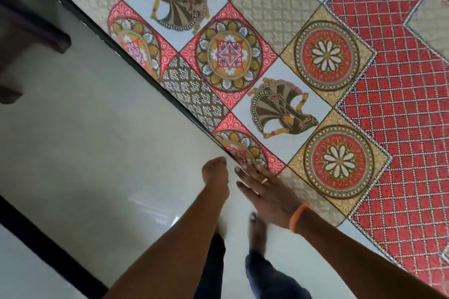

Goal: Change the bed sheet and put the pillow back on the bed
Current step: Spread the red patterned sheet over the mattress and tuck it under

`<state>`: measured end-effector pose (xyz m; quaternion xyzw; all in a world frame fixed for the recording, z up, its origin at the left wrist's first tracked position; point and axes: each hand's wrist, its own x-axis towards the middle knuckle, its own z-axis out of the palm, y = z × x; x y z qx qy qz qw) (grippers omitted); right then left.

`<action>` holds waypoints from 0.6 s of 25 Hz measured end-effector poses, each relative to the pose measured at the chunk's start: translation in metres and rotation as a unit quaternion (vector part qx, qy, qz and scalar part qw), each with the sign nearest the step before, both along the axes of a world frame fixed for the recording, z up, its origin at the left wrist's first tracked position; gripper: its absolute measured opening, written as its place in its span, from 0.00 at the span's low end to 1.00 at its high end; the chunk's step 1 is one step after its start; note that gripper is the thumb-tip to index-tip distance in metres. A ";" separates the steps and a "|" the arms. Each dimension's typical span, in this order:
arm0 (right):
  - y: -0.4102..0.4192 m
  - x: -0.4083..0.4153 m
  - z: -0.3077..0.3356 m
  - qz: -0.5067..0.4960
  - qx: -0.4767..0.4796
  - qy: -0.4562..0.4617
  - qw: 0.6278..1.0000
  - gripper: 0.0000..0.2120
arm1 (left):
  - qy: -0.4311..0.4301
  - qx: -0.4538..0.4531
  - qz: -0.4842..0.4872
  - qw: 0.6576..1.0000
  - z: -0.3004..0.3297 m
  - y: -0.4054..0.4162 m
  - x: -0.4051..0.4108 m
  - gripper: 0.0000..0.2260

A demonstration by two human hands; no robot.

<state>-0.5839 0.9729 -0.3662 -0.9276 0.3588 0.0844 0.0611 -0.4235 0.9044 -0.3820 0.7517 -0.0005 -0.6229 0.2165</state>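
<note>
Right hand (pixel 264 192) flat, fingers straight on bed sheet (pixel 303 80) at bed's near edge; left hand (pixel 216 175) grip unclear — untucked edge could slip, bunch.

Matt printed cloth bed sheet (pixel 315 60) beside a glossy, smooth tiled floor (pixel 97 153).

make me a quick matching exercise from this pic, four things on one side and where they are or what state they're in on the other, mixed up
Things:
1. left hand
2. right hand
3. bed sheet
4. wristband

Place or state:
A. spread flat, patterned in red and gold
B. fingers curled at the edge of the bed
C. orange, round the right wrist
D. fingers straight, lying at the sheet's edge

Pairs: 1-B, 2-D, 3-A, 4-C
</note>
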 end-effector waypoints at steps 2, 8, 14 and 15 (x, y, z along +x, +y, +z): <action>-0.041 0.022 0.023 -0.065 0.001 -0.108 0.992 0.21 | -0.019 0.023 0.034 0.999 0.008 -0.026 0.022 0.10; -0.260 0.024 0.032 -0.506 -0.032 -0.161 0.847 0.32 | -0.026 -0.045 0.171 0.984 0.013 -0.164 0.062 0.23; -0.281 0.019 0.002 -0.532 -0.073 -0.072 0.841 0.29 | -0.199 -0.061 0.117 0.971 -0.011 -0.196 0.093 0.27; -0.282 0.019 0.001 -0.533 -0.073 -0.067 0.840 0.29 | -0.221 -0.070 0.092 0.968 -0.016 -0.191 0.095 0.27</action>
